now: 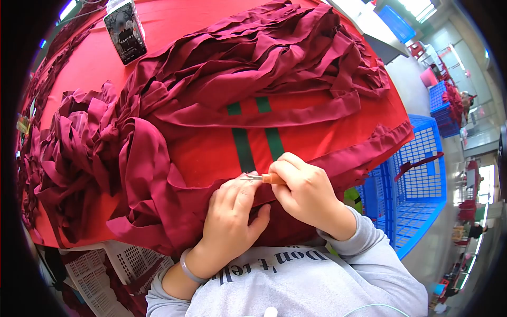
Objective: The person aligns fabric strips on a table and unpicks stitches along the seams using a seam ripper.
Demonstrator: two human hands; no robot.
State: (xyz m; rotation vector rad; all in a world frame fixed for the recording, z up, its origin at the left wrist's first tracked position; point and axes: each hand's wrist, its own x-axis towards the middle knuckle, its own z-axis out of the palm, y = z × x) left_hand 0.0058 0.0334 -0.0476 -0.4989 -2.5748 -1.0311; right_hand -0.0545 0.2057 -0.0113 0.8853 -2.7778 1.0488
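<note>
My right hand (303,187) is closed around the orange-brown handle of a small seam ripper (274,179). Its thin metal tip points left and meets the cloth at my left fingertips. My left hand (229,214) grips the edge of a maroon fabric strip (174,203), fingers over it and thumb toward my body. That strip runs across the near edge of the red table, continuing to the right as a long band (364,150). Beyond my hands, two dark green stripes (243,148) mark the red cloth. The exact stitch under the tip is too small to make out.
A big heap of maroon strips (253,53) covers the far side, with another bunch (79,148) at left. A phone (125,34) stands upright at the back left. Blue plastic crates (420,185) are at the right; a white crate (92,280) sits below left.
</note>
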